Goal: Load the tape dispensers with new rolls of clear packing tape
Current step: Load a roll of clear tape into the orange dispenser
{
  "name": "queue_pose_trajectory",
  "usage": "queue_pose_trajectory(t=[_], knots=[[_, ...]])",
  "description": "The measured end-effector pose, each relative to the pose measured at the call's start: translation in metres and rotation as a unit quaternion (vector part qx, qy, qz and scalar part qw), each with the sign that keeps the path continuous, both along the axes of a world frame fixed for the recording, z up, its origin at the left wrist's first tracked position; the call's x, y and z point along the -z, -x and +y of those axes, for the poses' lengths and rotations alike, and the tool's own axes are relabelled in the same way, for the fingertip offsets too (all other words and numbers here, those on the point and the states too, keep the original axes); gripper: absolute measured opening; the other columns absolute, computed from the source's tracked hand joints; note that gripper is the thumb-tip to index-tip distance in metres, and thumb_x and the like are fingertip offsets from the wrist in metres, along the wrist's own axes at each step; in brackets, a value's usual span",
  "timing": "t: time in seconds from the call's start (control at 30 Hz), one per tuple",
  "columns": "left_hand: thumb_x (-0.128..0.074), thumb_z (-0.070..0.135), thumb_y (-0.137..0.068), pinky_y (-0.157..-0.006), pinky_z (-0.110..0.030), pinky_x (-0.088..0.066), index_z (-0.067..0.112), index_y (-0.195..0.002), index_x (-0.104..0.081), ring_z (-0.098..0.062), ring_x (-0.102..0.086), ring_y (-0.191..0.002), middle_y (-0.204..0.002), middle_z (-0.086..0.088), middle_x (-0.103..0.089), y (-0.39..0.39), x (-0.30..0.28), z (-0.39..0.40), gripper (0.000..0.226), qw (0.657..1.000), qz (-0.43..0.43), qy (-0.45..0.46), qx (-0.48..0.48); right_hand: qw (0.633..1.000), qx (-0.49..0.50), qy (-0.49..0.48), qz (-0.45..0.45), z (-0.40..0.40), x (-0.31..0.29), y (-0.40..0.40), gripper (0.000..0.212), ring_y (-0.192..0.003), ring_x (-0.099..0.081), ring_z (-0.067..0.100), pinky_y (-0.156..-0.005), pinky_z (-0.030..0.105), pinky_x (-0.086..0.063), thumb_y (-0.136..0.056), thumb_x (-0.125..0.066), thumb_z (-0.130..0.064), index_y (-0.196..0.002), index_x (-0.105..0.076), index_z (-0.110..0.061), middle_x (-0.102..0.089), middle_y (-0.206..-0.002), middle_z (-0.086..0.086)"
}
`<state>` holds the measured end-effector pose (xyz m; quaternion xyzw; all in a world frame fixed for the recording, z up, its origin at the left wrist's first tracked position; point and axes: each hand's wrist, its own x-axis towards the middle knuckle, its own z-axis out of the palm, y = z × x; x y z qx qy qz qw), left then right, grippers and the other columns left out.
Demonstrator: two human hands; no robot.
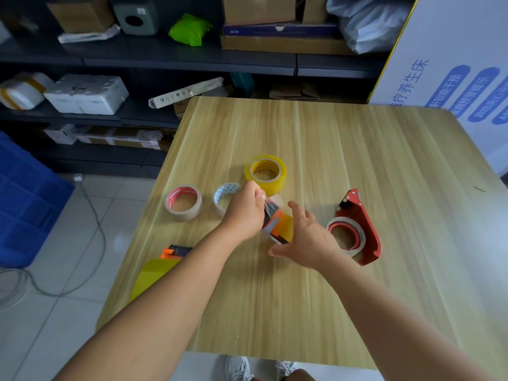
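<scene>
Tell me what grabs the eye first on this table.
The two hands meet at the table's middle: the left hand pinches at the top of an orange dispenser holding a yellow roll, while the right hand spreads open beside it. Just right lies a red dispenser with a roll in it, and a bright yellow tape roll sits just beyond the hands.

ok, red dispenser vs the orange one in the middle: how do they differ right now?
The red dispenser lies flat on the table, untouched, with a red-cored roll in it. The orange dispenser carries a yellowish roll; the left hand pinches tape at its front and the open right hand steadies it. Both have a roll fitted.
</scene>
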<state>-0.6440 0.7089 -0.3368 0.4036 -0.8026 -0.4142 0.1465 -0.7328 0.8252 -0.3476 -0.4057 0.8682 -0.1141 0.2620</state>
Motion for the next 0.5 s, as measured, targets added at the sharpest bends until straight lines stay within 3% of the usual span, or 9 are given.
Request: queue_pose_trajectory(t=[0.13,0.27,0.37,0.5], knots=[[-0.039,0.014,-0.099,-0.058,-0.025,-0.031,0.012,-0.083,-0.04,-0.012,-0.04,-0.068,-0.073,0.006,-0.042,0.002,0.003,0.003,0.016,1.0,0.016,0.001,0.001,0.997,0.002,0.051,0.06,-0.003,0.007,-0.008,0.093,-0.099,-0.062,0.031,-0.077,0.04,-0.052,-0.073,-0.072,-0.048,-0.144,-0.015,-0.032,-0.043,-0.128,0.005],[-0.047,0.015,-0.097,-0.058,-0.019,-0.034,0.012,-0.084,-0.045,-0.004,-0.042,-0.062,-0.07,0.009,-0.045,-0.004,0.003,0.003,0.013,0.999,0.04,-0.001,-0.012,0.996,0.007,0.08,0.051,-0.003,0.015,-0.011,0.08,-0.094,-0.063,0.032,-0.072,0.04,-0.054,-0.077,-0.068,-0.042,-0.141,-0.02,-0.039,-0.045,-0.122,0.002],[-0.051,0.014,-0.094,-0.066,-0.014,-0.041,0.016,-0.094,-0.051,-0.007,-0.054,-0.075,-0.081,0.009,-0.056,-0.009,0.004,0.0,0.002,0.997,0.063,-0.027,-0.022,0.995,0.017,0.087,0.043,-0.005,0.018,-0.011,0.078,-0.094,-0.063,0.032,-0.07,0.041,-0.055,-0.077,-0.067,-0.04,-0.14,-0.021,-0.039,-0.045,-0.121,0.0],[-0.043,0.009,-0.094,-0.087,-0.029,-0.049,0.018,-0.101,-0.06,-0.016,-0.062,-0.101,-0.103,-0.002,-0.069,-0.012,0.003,-0.002,0.021,0.994,0.048,-0.093,0.008,0.995,0.013,0.086,0.044,-0.007,0.019,-0.012,0.075,-0.093,-0.063,0.031,-0.07,0.042,-0.056,-0.077,-0.067,-0.04,-0.137,-0.023,-0.039,-0.047,-0.119,0.0]])
